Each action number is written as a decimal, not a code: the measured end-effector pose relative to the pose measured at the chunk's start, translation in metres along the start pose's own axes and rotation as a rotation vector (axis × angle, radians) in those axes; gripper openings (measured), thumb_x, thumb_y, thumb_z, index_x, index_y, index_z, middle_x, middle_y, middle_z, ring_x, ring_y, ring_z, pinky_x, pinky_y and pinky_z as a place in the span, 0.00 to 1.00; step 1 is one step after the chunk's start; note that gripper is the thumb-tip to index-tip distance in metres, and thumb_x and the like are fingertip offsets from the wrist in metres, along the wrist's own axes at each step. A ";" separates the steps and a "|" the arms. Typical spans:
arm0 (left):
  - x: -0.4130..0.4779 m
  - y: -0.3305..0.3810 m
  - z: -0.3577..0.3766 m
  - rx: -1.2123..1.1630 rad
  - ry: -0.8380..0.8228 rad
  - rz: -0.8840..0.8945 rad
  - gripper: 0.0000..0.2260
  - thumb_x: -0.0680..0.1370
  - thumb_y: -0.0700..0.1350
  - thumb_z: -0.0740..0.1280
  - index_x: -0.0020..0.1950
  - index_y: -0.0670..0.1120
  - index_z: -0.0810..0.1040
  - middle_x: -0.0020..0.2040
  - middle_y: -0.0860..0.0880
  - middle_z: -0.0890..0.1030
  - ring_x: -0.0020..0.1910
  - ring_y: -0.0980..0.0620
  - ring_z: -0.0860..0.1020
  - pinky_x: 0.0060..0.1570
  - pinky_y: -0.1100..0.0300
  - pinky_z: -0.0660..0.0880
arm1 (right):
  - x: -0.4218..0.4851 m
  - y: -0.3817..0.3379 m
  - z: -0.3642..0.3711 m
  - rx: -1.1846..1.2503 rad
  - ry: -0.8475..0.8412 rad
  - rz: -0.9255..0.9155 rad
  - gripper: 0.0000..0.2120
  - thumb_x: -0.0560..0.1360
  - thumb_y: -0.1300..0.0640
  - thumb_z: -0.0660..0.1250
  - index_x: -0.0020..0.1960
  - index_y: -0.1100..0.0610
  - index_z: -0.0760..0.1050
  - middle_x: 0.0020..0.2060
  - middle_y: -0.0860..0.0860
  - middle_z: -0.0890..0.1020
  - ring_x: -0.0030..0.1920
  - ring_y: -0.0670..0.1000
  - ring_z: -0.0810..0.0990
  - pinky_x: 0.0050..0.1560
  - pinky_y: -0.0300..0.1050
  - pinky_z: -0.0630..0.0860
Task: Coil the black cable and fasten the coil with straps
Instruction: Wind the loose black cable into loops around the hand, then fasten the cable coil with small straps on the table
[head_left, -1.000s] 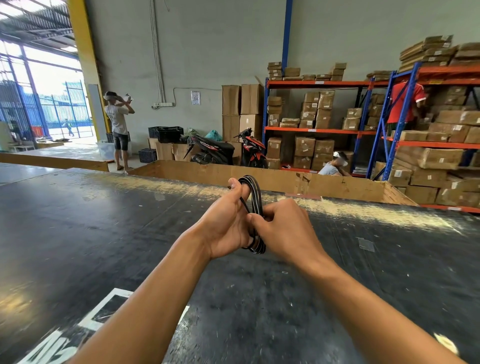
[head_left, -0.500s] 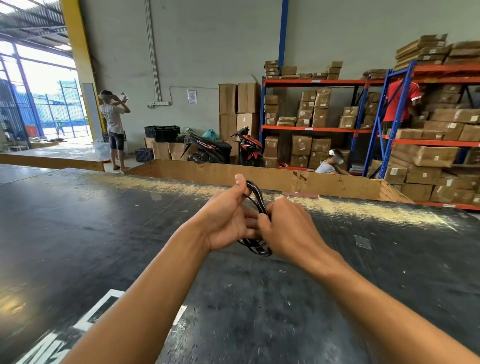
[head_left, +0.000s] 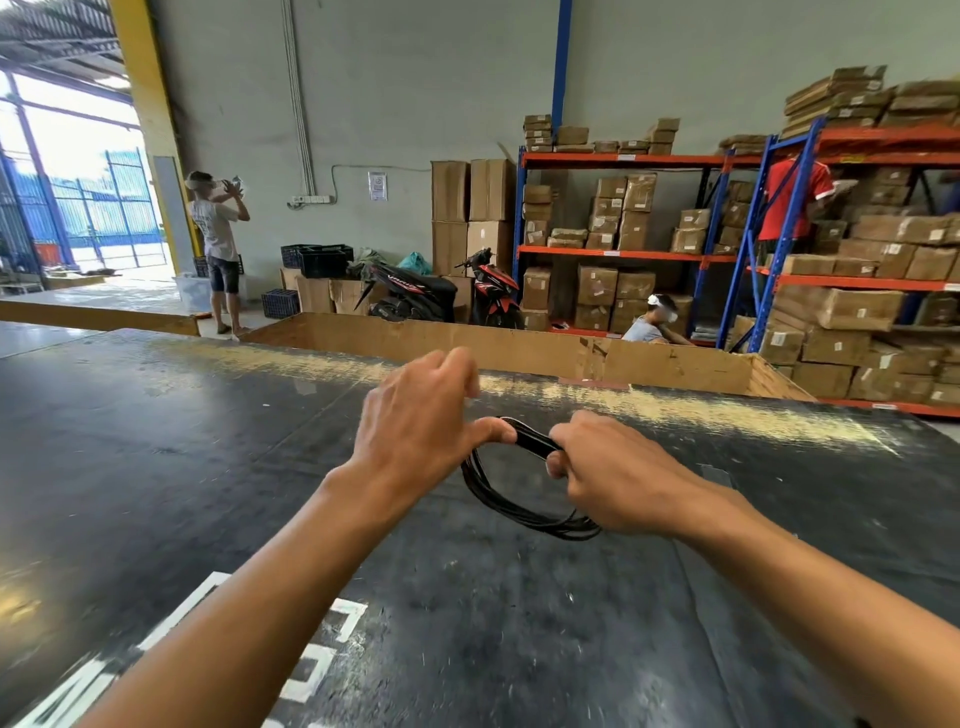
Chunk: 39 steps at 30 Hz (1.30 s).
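Note:
A coil of thin black cable (head_left: 511, 506) hangs over the dark table (head_left: 156, 467), several loops lying nearly flat. My right hand (head_left: 618, 475) grips the coil's far edge, where a flat black band wraps the loops. My left hand (head_left: 421, 421) is just left of that spot, its thumb touching the band and its other fingers curled above with nothing in them. The right side of the coil is hidden under my right hand.
A large open cardboard bin (head_left: 519, 348) stands beyond the table's far edge. Behind it are shelving racks with cartons (head_left: 623, 249), two parked scooters (head_left: 441, 293), and people: one standing at the left (head_left: 218, 244), one seated low (head_left: 649, 325), one in red by the racks (head_left: 789, 200).
The coil dropped from upright between both hands to nearly flat. My hands moved apart, and my left hand loosened its grip, leaving only the thumb on the band.

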<state>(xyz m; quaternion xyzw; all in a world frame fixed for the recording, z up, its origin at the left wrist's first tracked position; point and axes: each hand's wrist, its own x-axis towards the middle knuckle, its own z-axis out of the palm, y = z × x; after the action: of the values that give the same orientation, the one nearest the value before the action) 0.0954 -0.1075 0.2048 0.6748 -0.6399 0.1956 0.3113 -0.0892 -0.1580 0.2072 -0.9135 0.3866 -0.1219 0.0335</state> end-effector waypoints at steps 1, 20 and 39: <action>-0.001 -0.001 0.002 -0.031 -0.054 0.131 0.24 0.68 0.64 0.72 0.56 0.49 0.76 0.52 0.49 0.81 0.50 0.50 0.79 0.51 0.51 0.79 | -0.002 0.002 -0.001 -0.004 -0.021 -0.002 0.07 0.77 0.58 0.58 0.42 0.54 0.73 0.40 0.50 0.72 0.39 0.53 0.72 0.36 0.51 0.70; -0.029 0.052 0.042 -0.494 -0.774 0.139 0.16 0.84 0.51 0.55 0.38 0.51 0.70 0.32 0.53 0.70 0.31 0.53 0.67 0.32 0.61 0.64 | -0.070 0.052 0.041 -0.099 0.123 -0.077 0.13 0.82 0.45 0.52 0.46 0.53 0.61 0.45 0.52 0.81 0.42 0.62 0.79 0.34 0.51 0.70; -0.104 0.133 0.109 -1.009 -0.850 -0.008 0.09 0.81 0.48 0.65 0.52 0.50 0.85 0.30 0.59 0.75 0.29 0.60 0.70 0.34 0.68 0.68 | -0.181 0.102 0.093 0.062 0.117 0.296 0.14 0.81 0.46 0.55 0.40 0.52 0.61 0.33 0.59 0.80 0.36 0.66 0.75 0.32 0.53 0.68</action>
<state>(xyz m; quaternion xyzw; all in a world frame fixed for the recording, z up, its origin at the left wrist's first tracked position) -0.0610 -0.1011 0.0789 0.4668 -0.7178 -0.4130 0.3105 -0.2588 -0.1030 0.0658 -0.8364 0.5143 -0.1805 0.0569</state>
